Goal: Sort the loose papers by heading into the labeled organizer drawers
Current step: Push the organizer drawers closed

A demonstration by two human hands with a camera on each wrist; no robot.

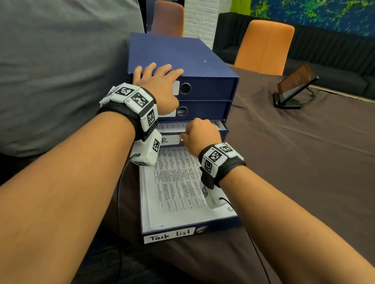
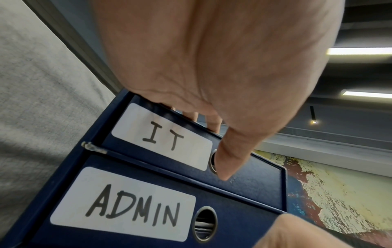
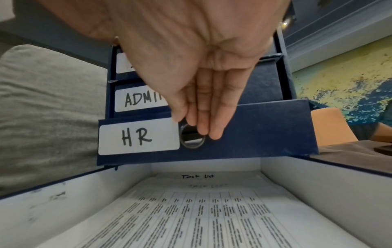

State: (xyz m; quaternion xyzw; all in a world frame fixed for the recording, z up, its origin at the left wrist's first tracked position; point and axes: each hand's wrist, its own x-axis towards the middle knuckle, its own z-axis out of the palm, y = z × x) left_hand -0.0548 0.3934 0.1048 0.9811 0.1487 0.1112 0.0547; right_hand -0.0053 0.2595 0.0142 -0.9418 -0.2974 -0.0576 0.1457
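The dark blue cardboard drawer organizer [image 1: 185, 57] lies under the left hand's [image 1: 158, 81] flat, spread fingers. Below them, the bottom "Task list" drawer [image 1: 168, 236] holds printed papers [image 1: 178, 184]. The right hand's [image 3: 191, 70] straight fingertips [image 3: 214, 132] touch the slightly open "HR" drawer [image 3: 254, 132].

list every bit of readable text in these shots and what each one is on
"IT" on the top drawer's white label
"ADMIN" on the second drawer's label
"HR" on the third drawer's label, that drawer partly pulled out
"Task list" on the bottom drawer's front label
"Task list" handwritten atop the sheet in that open drawer
Printed table text on the papers: too small to read
Wrist markers: patterns, no words
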